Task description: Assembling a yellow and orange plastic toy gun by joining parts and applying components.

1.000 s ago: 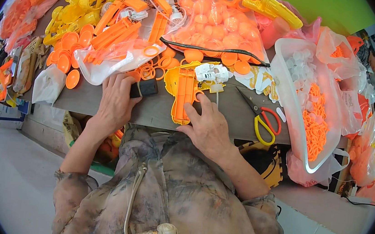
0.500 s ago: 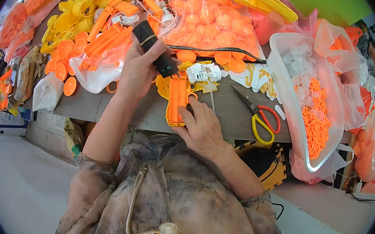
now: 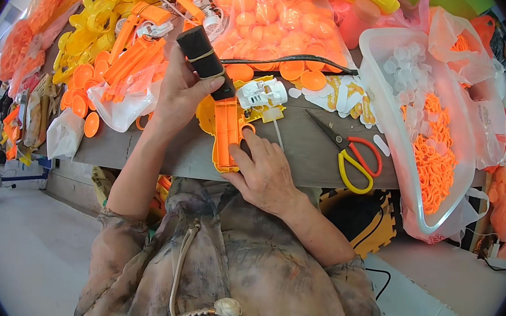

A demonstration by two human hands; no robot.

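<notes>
My left hand [image 3: 183, 92] is closed around a black bar-like tool [image 3: 201, 54] with a tan band round its middle. The tool slants down to the right, and its lower end is at the top of a long orange plastic piece [image 3: 226, 132]. That piece lies in a yellow plastic shell [image 3: 208, 116] near the table's front edge. My right hand [image 3: 267, 172] rests on the shell's right side, its fingers bent against the orange ring part [image 3: 247, 126]. A white mechanism [image 3: 263, 94] sits at the shell's upper right. Whether the tool touches the orange piece, I cannot tell.
Red-and-yellow-handled scissors [image 3: 352, 156] lie to the right, beside a white bin [image 3: 427, 229] of orange rings and clear caps. A bag of orange domes [image 3: 279, 28] stands behind. Yellow shells [image 3: 90, 33] and orange discs [image 3: 81, 87] are heaped at the left.
The black tool has tipped slightly more upright, and my left thumb now lies across its lower part. My right hand stays at the shell. The whole view has shifted a little.
</notes>
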